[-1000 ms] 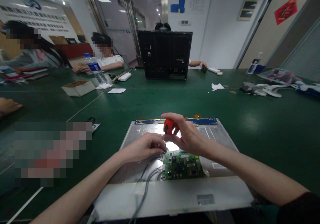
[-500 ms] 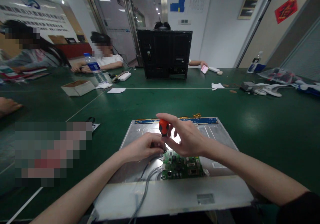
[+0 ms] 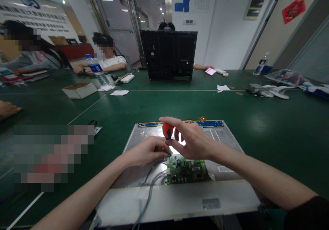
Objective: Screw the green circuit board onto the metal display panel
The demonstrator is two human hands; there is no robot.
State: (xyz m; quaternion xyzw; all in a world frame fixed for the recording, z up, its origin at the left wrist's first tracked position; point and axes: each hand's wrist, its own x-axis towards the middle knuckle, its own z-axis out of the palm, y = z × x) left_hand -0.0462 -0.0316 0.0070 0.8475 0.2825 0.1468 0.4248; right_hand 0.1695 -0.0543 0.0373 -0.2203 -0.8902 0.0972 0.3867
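Observation:
My right hand point(image 3: 192, 137) grips a screwdriver point(image 3: 167, 130) by its stubby orange-and-black handle, the index finger resting over the top. The screwdriver stands nearly upright over the upper left corner of a green circuit board point(image 3: 187, 171). Beside its lower end, the fingertips of my left hand point(image 3: 151, 150) are pinched together at that corner; what they hold is too small to make out. The board lies on the silver metal back of a flat display panel point(image 3: 138, 137), which has a blue strip board point(image 3: 210, 124) along its far edge. Grey cables point(image 3: 151, 189) run from the board's left side.
A black monitor casing point(image 3: 168, 55) stands across the green table point(image 3: 123, 110), with a person behind it. At the left are an open carton point(image 3: 79, 90), a water bottle point(image 3: 97, 71) and other people. Plastic bags point(image 3: 290, 77) and papers lie to the right.
The screwdriver's handle has turned a little in my right hand, its black marking now facing another way. My left hand keeps its place at the board's corner.

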